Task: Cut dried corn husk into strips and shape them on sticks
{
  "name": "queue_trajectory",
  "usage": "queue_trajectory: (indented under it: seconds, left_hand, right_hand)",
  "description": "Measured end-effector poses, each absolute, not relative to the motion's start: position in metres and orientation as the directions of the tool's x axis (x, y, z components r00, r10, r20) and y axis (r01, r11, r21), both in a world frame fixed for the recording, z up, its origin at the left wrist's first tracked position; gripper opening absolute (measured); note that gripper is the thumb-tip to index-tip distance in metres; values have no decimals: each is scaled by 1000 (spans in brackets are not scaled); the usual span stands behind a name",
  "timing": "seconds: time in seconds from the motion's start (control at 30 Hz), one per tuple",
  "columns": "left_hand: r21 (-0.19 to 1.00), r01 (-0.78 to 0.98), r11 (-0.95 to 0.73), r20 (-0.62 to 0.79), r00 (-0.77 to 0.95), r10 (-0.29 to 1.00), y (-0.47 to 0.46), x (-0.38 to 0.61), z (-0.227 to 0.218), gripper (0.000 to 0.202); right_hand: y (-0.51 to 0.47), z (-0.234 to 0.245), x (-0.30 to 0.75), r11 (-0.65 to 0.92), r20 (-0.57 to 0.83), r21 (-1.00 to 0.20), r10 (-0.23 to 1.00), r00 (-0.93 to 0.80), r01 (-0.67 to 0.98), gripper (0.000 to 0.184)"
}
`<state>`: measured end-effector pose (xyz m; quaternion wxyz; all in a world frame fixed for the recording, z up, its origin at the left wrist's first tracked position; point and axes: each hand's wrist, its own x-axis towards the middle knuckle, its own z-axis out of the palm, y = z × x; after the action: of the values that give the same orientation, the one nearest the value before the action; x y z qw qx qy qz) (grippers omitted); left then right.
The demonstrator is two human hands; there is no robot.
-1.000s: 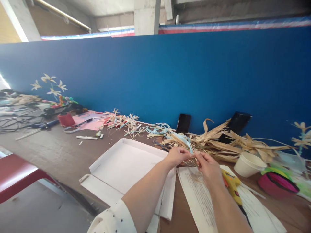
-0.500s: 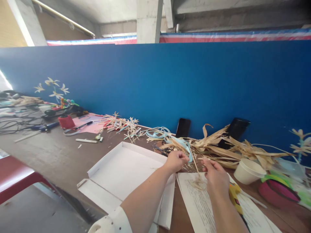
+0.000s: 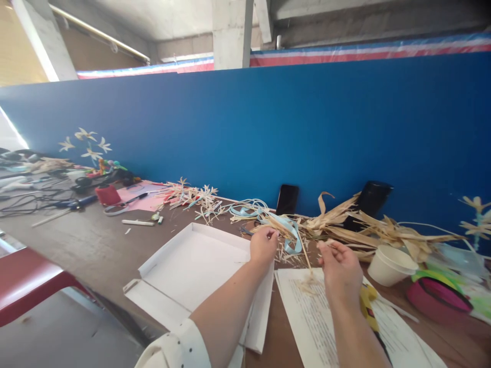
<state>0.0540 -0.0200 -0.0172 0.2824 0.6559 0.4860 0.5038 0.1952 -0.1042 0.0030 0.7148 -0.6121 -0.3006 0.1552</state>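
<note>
My left hand (image 3: 264, 248) is pinched closed above the right edge of an open white box (image 3: 199, 268). Whatever lies between its fingertips is too small to make out. To its right, my right hand (image 3: 341, 263) is also pinched over printed paper sheets (image 3: 297, 301), with something tiny and pale at the fingertips that I cannot identify. Between the hands a thin straw-coloured stick (image 3: 306, 250) slants down to a frayed dry tuft (image 3: 310, 286) on the paper. A yellow glue gun (image 3: 369, 301) lies partly hidden beside my right forearm.
Dry husk leaves (image 3: 379, 227), light blue ribbon (image 3: 293, 243) and a black phone (image 3: 287, 199) line the blue partition (image 3: 230, 128). A white paper cup (image 3: 389, 268) and a pink round container (image 3: 437, 301) stand right. Straw flowers (image 3: 203, 197) lie left of centre.
My left hand has moved left and slightly up, away from the slanting stick, so the gap between my hands is wider. My right hand has shifted slightly up and right.
</note>
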Motion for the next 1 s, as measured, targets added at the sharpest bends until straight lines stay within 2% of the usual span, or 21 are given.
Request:
queue_trajectory:
  seconds: [0.1, 0.17, 0.27, 0.33, 0.43, 0.53, 0.63, 0.7, 0.8, 0.87, 0.93, 1.0]
  left_hand:
    - [852, 361, -380, 400, 21, 916, -18, 52, -19, 19]
    - [856, 353, -377, 399, 11, 917, -16, 51, -19, 20]
    - [880, 331, -341, 374, -41, 927, -13, 47, -17, 20]
    - [910, 282, -305, 341, -85, 936, -11, 45, -14, 19]
    - [949, 138, -284, 306, -172, 936, -7, 41, -3, 20]
    - [953, -31, -301, 284, -254, 924, 1, 33, 13, 25]
    - [934, -100, -343, 293, -335, 895, 10, 22, 29, 25]
    - [928, -88, -362, 309, -359, 881, 14, 14, 39, 24]
    - [940, 31, -339, 332, -306, 892, 14, 3, 48, 23]
    - [925, 253, -284, 315, -95, 944, 8, -4, 52, 17]
    - [791, 535, -297, 215, 212, 953, -2, -10, 52, 8]
    - [546, 753, -367, 69, 396, 916, -14, -14, 50, 3]
  right_hand:
    - [-107, 5, 195, 96, 265, -958, 659, 704, 271, 43]
    - [-107, 4, 195, 5, 240, -934, 750, 616, 357, 37]
    - [-109, 0, 195, -106, 117, -894, 882, 457, 435, 18]
    - [-110, -3, 194, -167, 37, -854, 925, 377, 493, 11]
    - [-112, -3, 191, -214, -29, -800, 947, 319, 561, 15]
    - [-112, -1, 191, -248, -57, -698, 954, 293, 672, 29]
    - [-109, -1, 195, -270, -45, -579, 953, 300, 769, 44]
    - [-107, -2, 199, -289, -22, -541, 944, 330, 790, 47]
    - [-104, -3, 203, -277, 57, -533, 931, 360, 800, 44]
    - [-102, -3, 204, -245, 116, -560, 923, 367, 791, 38]
    - [-102, -3, 204, -230, 142, -583, 916, 377, 779, 34]
    - [-101, -2, 202, -227, 141, -587, 916, 374, 777, 32]
